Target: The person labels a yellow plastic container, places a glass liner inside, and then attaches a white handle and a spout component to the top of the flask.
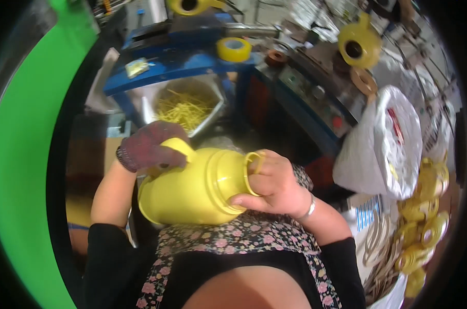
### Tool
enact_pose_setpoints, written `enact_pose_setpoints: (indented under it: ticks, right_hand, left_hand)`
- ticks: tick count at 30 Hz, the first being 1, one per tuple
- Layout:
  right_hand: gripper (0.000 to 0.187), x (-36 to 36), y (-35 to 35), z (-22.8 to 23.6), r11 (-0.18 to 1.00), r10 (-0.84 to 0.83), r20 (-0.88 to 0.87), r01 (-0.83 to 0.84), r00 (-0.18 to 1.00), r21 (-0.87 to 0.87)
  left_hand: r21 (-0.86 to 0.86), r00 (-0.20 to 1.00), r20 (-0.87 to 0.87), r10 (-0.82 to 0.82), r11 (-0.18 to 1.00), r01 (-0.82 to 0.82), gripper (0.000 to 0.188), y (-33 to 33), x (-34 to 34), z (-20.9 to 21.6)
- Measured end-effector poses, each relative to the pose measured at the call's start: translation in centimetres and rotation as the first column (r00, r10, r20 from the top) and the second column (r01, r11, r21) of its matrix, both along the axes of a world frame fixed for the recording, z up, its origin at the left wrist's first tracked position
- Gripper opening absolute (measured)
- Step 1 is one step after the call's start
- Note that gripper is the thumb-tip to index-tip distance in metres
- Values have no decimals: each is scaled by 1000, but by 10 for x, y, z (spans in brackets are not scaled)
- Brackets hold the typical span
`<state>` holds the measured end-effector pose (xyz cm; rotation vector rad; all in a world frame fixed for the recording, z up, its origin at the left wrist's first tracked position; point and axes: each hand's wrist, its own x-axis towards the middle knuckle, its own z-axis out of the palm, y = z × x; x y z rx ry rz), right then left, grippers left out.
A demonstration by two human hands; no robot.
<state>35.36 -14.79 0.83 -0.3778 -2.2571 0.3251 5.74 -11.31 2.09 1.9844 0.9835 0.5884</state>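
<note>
A yellow plastic thermos jug (184, 195) lies on its side across my lap, its base to the left and its mouth to the right. My left hand (152, 147), in a dark red knitted glove, is closed around the jug's handle (180, 148). At the other end, my bare right hand (274, 183) grips the mouth, fingers curled into the opening and thumb pressed on the outside of the shoulder. The fingertips inside the mouth are hidden.
Beyond my hands, a bin (218, 105) holds thin yellow strips beside a blue bench (176, 68) with a tape roll (234, 50). A white sack (364, 149) stands at right, near several stacked yellow jugs (419, 232). A green panel (24, 154) borders the left.
</note>
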Motion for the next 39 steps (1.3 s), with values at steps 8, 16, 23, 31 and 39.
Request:
enact_pose_setpoints:
  ticks: [8,16,23,31,39]
  right_hand:
    - [38,27,0,-35,995,-87,-198,76,976,-60]
    - [21,384,-17,13,-1,-974,223,987,-37,161]
    - [34,419,-1,18,-70,-665,724,980,-185,187]
    - [41,334,-25,37,419,-882,144,887,448,-192]
    - [31,93,-12,46,881,-449,642,429,622,200]
  left_hand:
    - [349,980,-193,37,936,34,25,20,-11,-8]
    - [297,945,124,302,897,-326,55,-7,-35,-12]
    - [208,922,53,384,899,-386,51,-16,-1,-2]
    - [247,969,-245,-15,966,77,48,43,33,13]
    - [-68,969,-239,-65,996,50,42,38,58,10]
